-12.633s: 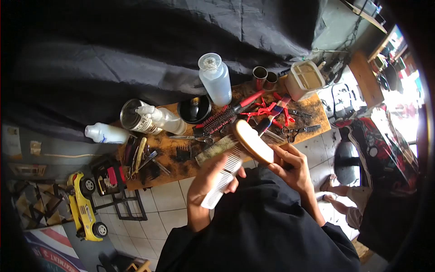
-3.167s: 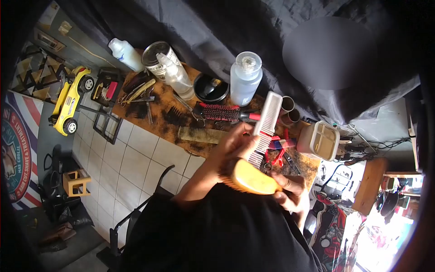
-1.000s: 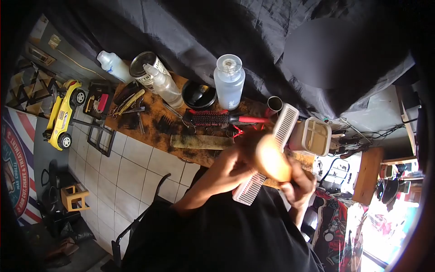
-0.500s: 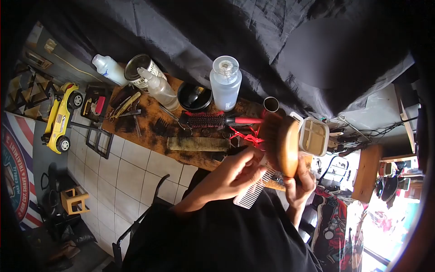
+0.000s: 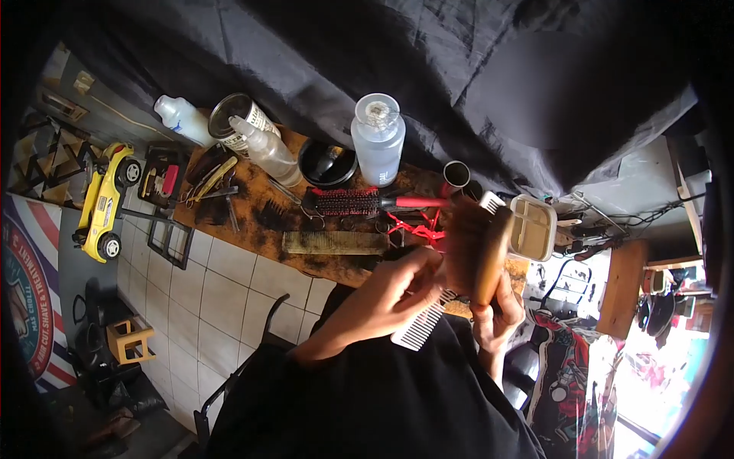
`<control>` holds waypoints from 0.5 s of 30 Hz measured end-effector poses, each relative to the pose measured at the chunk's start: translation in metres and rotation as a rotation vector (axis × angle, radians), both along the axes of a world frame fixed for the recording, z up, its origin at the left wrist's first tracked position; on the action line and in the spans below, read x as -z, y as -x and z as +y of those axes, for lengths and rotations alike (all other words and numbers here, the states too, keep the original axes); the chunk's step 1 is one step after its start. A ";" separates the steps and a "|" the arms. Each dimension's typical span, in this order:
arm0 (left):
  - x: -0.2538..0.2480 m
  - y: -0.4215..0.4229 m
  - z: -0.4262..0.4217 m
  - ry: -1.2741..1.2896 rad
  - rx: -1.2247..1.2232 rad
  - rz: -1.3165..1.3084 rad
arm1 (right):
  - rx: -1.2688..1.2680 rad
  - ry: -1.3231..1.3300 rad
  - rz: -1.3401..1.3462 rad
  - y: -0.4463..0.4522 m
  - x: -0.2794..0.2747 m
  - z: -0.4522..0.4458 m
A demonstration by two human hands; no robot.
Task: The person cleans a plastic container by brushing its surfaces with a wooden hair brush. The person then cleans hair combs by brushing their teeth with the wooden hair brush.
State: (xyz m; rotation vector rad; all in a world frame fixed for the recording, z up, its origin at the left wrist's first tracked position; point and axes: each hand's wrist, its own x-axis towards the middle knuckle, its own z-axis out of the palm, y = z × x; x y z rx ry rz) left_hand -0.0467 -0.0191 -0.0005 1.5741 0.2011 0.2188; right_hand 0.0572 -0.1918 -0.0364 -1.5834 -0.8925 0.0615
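My left hand (image 5: 382,300) has its fingers closed around a pale comb (image 5: 417,329), whose lower teeth stick out below it. My right hand (image 5: 500,315) grips the lower end of a wooden-backed brush (image 5: 495,256). Dark bristles on the brush face left, against or just in front of the comb; I cannot tell whether they touch. The middle of the comb is hidden behind the brush, which is smeared by motion. Beyond my hands, red clips (image 5: 415,226), a round brush with a red handle (image 5: 348,203) and a yellowish wide comb (image 5: 335,243) lie on the worn wooden table (image 5: 252,222).
Along the back stand a clear bottle (image 5: 378,145), a spray bottle (image 5: 267,149), a tin (image 5: 237,115) and a small cup (image 5: 456,176). A divided plastic container (image 5: 533,228) is at the right. Scissors and razors lie left. A yellow toy car (image 5: 105,203) stands farther left.
The brush has tilted and shifted slightly across the comb, and its bristles are more blurred. My right hand has moved a little left with it. My left hand and the comb have barely shifted.
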 end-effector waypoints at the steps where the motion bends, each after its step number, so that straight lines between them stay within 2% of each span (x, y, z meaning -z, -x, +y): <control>1: 0.002 -0.002 -0.004 -0.018 -0.022 -0.060 | 0.015 0.036 -0.068 -0.001 -0.002 0.006; 2: 0.004 -0.003 -0.005 -0.038 -0.049 -0.120 | 0.024 0.070 -0.137 -0.001 -0.003 0.011; 4: 0.003 0.001 0.003 -0.019 -0.030 -0.075 | 0.029 0.053 -0.180 0.001 0.003 0.014; 6: -0.007 0.000 0.013 0.023 -0.107 -0.257 | -0.028 -0.016 -0.047 0.002 0.015 0.007; 7: -0.018 -0.001 0.007 0.263 -0.233 -0.217 | -0.096 0.082 -0.083 -0.003 0.017 0.000; 8: -0.019 -0.001 0.011 0.255 -0.257 -0.228 | -0.101 0.075 -0.066 -0.001 0.028 -0.002; 10: -0.016 0.002 0.026 0.054 -0.124 -0.142 | -0.090 0.075 -0.079 0.000 0.032 -0.007; 12: -0.008 -0.004 0.021 0.070 -0.115 -0.089 | -0.087 0.052 -0.062 0.002 0.024 -0.009; 13: -0.012 0.000 0.022 -0.131 -0.066 -0.017 | -0.081 0.033 -0.040 0.004 0.020 -0.009; 15: -0.007 -0.005 0.012 -0.188 -0.091 -0.079 | -0.003 -0.060 0.016 0.011 0.020 -0.008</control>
